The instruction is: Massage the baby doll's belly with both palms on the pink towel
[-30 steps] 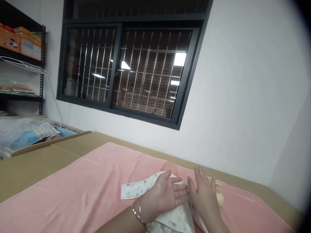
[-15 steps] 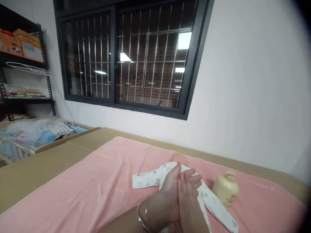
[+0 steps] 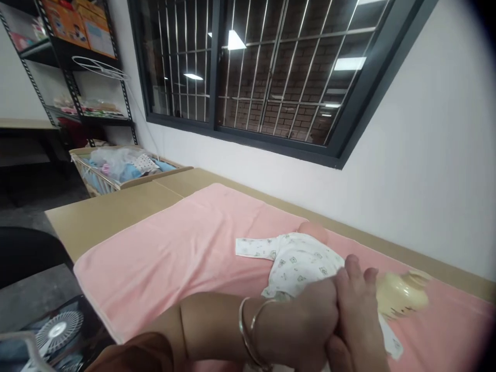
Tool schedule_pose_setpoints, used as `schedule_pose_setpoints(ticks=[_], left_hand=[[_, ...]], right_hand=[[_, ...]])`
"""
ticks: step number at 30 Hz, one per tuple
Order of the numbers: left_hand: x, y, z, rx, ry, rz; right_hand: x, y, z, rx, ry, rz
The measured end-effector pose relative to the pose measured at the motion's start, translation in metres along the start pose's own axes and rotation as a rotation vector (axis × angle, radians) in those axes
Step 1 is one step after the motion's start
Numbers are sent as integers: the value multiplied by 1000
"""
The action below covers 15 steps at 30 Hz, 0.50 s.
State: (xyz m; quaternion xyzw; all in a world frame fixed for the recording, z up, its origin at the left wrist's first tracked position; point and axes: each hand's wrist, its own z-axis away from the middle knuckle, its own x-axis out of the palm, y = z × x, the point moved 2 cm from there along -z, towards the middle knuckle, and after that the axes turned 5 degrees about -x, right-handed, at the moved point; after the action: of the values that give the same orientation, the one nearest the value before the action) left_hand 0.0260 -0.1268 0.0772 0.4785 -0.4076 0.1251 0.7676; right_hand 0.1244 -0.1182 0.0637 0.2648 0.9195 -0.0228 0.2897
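Note:
My left hand (image 3: 315, 315), with two silver bangles (image 3: 248, 333) at the wrist, is closed, its knuckles bent and pressed into my right hand (image 3: 358, 310). My right hand points upward with its fingers apart, its palm against the left. What lies between the palms is hidden. Just beyond them a white baby top (image 3: 296, 261) with small prints lies with its sleeves spread, its lower part covered by my arms. A smooth, round, skin-toned head (image 3: 313, 231) shows at its collar. To the right of my hands stands a shiny cream-yellow jar (image 3: 403, 294), blurred, with dark marks.
A pink blanket (image 3: 186, 237) covers much of the tan table (image 3: 101, 217) along the wall. Left of it are a crib of bagged clothes (image 3: 127, 165), a black shelf (image 3: 104, 121) with boxes, a dark chair (image 3: 31, 253) and a fan (image 3: 58, 328). A barred window (image 3: 279, 77) is above.
The view has turned left and down. My palms lay flat together with fingers stretched; now my left hand is curled against the right, and both appear farther right, nearer the jar.

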Motion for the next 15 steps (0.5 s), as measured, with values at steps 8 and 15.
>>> schedule_pose_setpoints(ticks=[8, 15], left_hand=[[23, 65, 22, 106, -179, -65], [13, 15, 8, -160, -183, -68]], right_hand=[[23, -51, 3, -99, 53, 38], [4, -46, 14, -131, -40, 84]])
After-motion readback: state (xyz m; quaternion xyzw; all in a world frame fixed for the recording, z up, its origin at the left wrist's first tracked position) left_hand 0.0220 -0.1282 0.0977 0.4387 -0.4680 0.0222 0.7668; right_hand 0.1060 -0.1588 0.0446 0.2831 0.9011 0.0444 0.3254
